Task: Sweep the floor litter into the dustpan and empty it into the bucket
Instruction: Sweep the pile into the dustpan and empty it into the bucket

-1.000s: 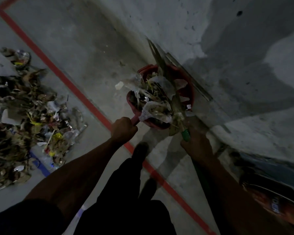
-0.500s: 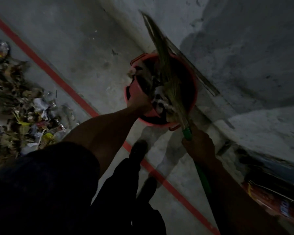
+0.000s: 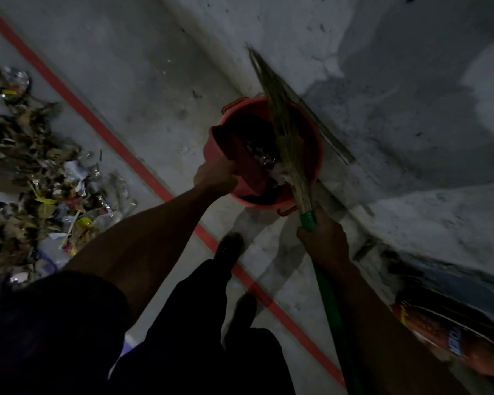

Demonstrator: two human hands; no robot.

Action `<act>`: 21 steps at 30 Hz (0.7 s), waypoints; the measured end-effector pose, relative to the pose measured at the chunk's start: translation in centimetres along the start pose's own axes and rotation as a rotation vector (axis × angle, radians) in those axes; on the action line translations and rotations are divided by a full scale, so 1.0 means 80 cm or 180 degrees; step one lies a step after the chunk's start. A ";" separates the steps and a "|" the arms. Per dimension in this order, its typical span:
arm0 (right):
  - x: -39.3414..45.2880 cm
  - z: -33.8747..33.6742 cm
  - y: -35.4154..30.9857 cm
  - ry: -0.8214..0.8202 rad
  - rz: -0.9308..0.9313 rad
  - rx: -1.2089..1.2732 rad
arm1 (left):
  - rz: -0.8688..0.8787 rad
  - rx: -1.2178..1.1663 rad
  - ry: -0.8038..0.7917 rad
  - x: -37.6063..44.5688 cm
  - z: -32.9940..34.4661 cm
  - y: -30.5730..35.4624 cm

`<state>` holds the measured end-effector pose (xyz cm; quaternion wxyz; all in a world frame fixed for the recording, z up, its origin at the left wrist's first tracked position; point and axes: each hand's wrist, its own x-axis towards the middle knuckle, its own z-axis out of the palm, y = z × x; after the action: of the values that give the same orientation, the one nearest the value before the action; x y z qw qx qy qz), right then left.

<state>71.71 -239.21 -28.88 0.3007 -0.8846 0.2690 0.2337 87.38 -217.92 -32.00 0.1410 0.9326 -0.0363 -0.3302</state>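
Head view: the dustpan [image 3: 237, 163] is gripped by the left hand [image 3: 216, 176] and tipped into the bucket [image 3: 315, 155]. The broom [image 3: 288, 143] is clasped by the right hand [image 3: 322, 240], bristles over the bucket. Emptying is judged in hand; the litter pile [image 3: 40, 178], left of the bucket, calls for further sweeping.

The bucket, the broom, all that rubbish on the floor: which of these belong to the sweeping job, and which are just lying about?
Part of the job:
red bucket
red dustpan, tipped into the bucket, held by the left hand
broom, held by the right hand
litter pile

Just lying about:
red floor line
orange printed bag
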 end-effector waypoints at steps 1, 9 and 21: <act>-0.009 -0.003 0.000 0.0016 -0.0019 0.0037 | 0.0100 0.0045 -0.0004 -0.016 -0.002 -0.007; -0.055 -0.030 -0.001 -0.0011 -0.0348 0.0423 | -0.0461 -0.1072 0.0305 -0.146 0.009 -0.038; 0.053 -0.024 -0.035 -0.0060 -0.0556 -0.0750 | -0.0264 -0.0715 0.0554 -0.159 -0.006 -0.032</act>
<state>77.10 -240.02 -28.86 0.2165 -0.9316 0.1589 0.2448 77.69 -213.32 -24.66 0.2333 0.9368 0.0518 -0.2556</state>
